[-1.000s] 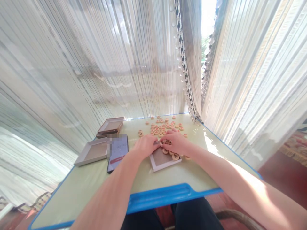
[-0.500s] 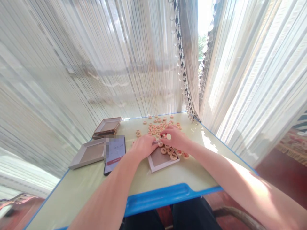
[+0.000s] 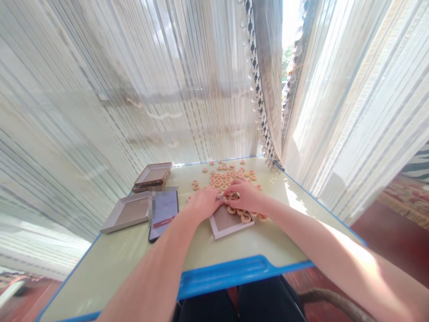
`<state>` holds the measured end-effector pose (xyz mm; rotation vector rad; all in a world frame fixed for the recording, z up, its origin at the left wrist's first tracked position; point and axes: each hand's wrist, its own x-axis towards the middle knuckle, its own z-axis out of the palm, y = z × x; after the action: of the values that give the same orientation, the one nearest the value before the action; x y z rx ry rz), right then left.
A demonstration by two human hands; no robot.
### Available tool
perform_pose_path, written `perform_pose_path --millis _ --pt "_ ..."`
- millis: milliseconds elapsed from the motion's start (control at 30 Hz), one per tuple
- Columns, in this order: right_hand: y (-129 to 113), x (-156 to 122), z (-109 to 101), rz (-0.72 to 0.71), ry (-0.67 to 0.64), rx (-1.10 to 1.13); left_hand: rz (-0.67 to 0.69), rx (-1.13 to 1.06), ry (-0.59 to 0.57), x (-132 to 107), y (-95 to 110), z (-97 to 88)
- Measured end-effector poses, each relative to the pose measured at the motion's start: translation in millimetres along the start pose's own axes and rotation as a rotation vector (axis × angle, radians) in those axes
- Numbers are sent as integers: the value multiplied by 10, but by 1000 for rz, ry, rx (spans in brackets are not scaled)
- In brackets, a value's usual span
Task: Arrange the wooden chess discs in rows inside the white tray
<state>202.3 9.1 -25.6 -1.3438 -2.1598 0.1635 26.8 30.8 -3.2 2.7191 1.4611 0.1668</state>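
A shallow grey open box (image 3: 231, 226) lies on the table, with several round wooden Chinese chess pieces (image 3: 246, 217) at its right side, marked in black. My left hand (image 3: 205, 202) is closed at the box's far left corner, fingertips on its rim. Curled over the far part of the box, my right hand (image 3: 246, 193) has its thumb and fingers around Chinese chess pieces (image 3: 235, 196). That hand partly hides the pieces beneath it. Just beyond both hands spread many loose pieces (image 3: 217, 184), several with red marks.
A phone (image 3: 164, 214) lies left of my left arm, beside another open tray (image 3: 129, 211). Behind them is a stack of shallow boxes (image 3: 153, 175). String curtains (image 3: 201, 89) hang at the table's far edge. The near edge has a blue rim (image 3: 224, 273).
My right hand has come down and in toward my left hand, and pieces now show within its grasp. My left hand stays at the box corner. The view has shifted slightly.
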Motion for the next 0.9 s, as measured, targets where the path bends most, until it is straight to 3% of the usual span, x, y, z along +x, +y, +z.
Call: perform_pose_path --millis 200,900 --pt "22 6 -5 15 -26 3 -3 -76 0 8 -40 38" --pt "-38 16 -79 56 -19 16 18 -34 10 7 -29 23"
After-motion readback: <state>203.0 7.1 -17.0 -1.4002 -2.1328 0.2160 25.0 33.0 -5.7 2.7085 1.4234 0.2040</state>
